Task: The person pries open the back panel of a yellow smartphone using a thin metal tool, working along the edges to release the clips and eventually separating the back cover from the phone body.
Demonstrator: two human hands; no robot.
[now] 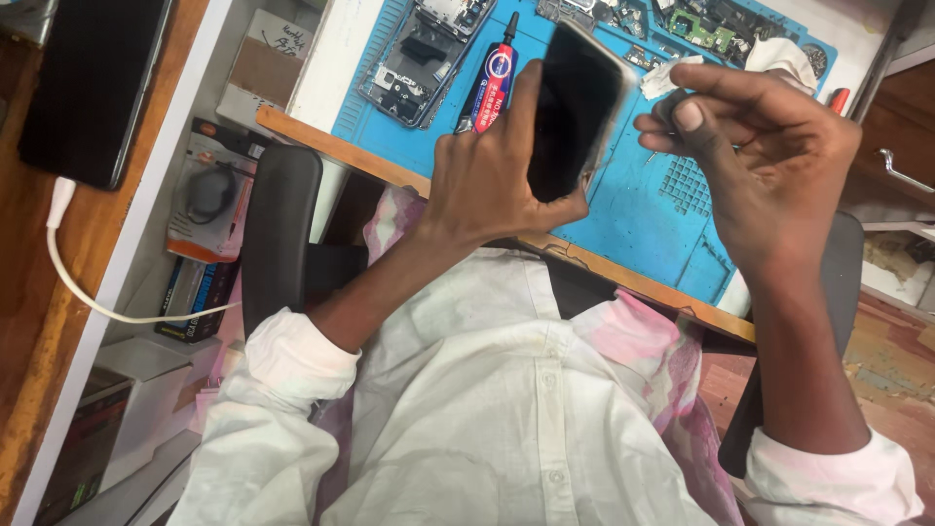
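Note:
My left hand (492, 166) grips a black phone (575, 107) by its lower half and holds it upright over the blue work mat (672, 229), dark glass toward me. My right hand (755, 146) is beside the phone's right edge, thumb and fingers pinched on a small dark tool (667, 109) whose thin tip points down near the phone's side. I cannot tell if the tip touches the phone.
A red and black glue tube (495, 73) and an opened phone frame (419, 54) lie on the mat, with circuit boards (706, 29) and a crumpled cloth (784, 58) behind. Another phone (93, 88) with a white cable (73, 263) lies on the wooden surface at left. Black chair armrests (278, 229) flank me.

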